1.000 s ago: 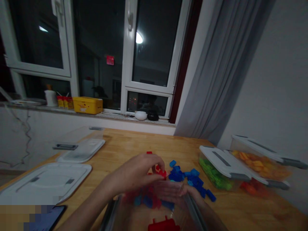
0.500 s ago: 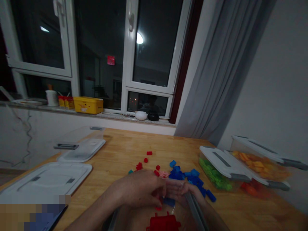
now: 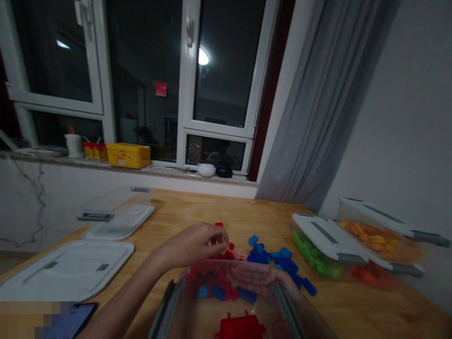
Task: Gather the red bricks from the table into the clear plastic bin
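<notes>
My left hand (image 3: 196,245) reaches forward over the table, its fingertips pinched on a small red brick among the loose red bricks (image 3: 229,254). A clear plastic container (image 3: 169,306) stands at the near edge and holds a red block (image 3: 240,327) and a few small pieces. My right hand (image 3: 263,278) grips the container's far right side, with the fingers seen through the clear wall. A pile of blue bricks (image 3: 273,261) lies just right of the red ones.
Closed boxes of green bricks (image 3: 318,256) and orange bricks (image 3: 381,242) stand at the right. White lids (image 3: 67,266) and an empty clear box (image 3: 116,207) lie at the left, and a phone (image 3: 70,320) is near the left corner. The windowsill holds a yellow box (image 3: 129,154).
My left hand went down into the container, then moved forward again to the red bricks on the table. The right hand stayed on the container.
</notes>
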Tool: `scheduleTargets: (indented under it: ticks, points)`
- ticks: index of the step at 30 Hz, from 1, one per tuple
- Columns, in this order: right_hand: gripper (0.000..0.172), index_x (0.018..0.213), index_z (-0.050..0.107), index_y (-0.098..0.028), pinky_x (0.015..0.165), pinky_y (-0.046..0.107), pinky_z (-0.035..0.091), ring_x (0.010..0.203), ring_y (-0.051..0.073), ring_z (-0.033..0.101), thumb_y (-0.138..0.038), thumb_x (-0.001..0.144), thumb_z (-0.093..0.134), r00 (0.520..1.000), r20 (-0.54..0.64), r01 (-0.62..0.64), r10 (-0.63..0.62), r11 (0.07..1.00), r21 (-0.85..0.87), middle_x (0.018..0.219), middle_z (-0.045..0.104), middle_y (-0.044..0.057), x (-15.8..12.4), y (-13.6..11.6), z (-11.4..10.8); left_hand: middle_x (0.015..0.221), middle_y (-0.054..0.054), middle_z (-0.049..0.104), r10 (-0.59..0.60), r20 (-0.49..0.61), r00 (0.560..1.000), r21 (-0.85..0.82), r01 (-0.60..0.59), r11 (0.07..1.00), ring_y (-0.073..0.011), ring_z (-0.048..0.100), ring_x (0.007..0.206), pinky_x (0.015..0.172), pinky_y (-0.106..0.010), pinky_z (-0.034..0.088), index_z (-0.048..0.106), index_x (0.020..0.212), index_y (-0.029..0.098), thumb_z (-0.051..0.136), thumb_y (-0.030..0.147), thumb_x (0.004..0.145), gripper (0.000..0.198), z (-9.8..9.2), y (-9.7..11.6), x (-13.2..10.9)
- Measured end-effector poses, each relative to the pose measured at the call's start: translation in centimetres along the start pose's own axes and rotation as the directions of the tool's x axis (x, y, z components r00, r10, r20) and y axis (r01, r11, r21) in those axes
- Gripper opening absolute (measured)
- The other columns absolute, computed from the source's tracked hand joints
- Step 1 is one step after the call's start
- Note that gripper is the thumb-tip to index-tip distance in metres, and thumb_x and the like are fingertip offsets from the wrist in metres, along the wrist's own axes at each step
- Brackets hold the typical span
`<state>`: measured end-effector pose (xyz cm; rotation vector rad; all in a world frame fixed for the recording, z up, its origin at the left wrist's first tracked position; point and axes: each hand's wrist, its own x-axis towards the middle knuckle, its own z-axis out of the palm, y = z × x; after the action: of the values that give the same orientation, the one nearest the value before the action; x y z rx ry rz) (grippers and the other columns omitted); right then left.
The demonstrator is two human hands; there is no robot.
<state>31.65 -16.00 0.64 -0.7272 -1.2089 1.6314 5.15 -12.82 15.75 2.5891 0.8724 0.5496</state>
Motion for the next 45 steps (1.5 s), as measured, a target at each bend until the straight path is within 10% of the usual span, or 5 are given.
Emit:
scheduleTargets:
  ticks: [14,28,45]
  points:
    - [0.037,0.09,0.08,-0.017,0.113,0.053,0.035,0.121,0.034,0.063,-0.019,0.065,0.053,0.991,0.123,-0.07,0.053,0.989,0.134,0.109,0.077,0.014,-0.1,-0.7,0.0,0.111,-0.012,0.076,-0.24,-0.058,0.969,0.048,0.243,0.969,-0.023,0.072,0.092,0.079,-0.029,0.053,0.071,0.115,0.013,0.052,0.029,0.087,0.037,4.3,-13.1,1.9]
    - [0.048,0.106,0.077,-0.012,0.117,0.051,0.031,0.124,0.032,0.062,-0.016,0.066,0.051,0.983,0.178,-0.062,0.038,0.99,0.13,0.115,0.075,0.017,0.3,-0.2,-0.9,0.129,-0.011,0.071,-0.236,-0.004,0.972,0.078,0.236,0.969,-0.024,0.064,0.119,0.103,-0.031,0.046,0.069,0.124,0.017,0.047,0.021,0.087,0.044,9.2,-17.5,1.9]
    - [0.05,0.107,0.076,-0.014,0.115,0.051,0.034,0.121,0.032,0.063,-0.019,0.063,0.052,0.987,0.148,-0.07,0.055,0.993,0.099,0.113,0.076,0.015,0.3,-0.3,-0.6,0.106,-0.013,0.073,-0.309,-0.013,0.951,0.172,0.306,0.936,-0.024,0.068,0.096,0.087,-0.031,0.049,0.075,0.105,0.019,0.045,0.012,0.081,0.038,8.3,-17.6,1.2]
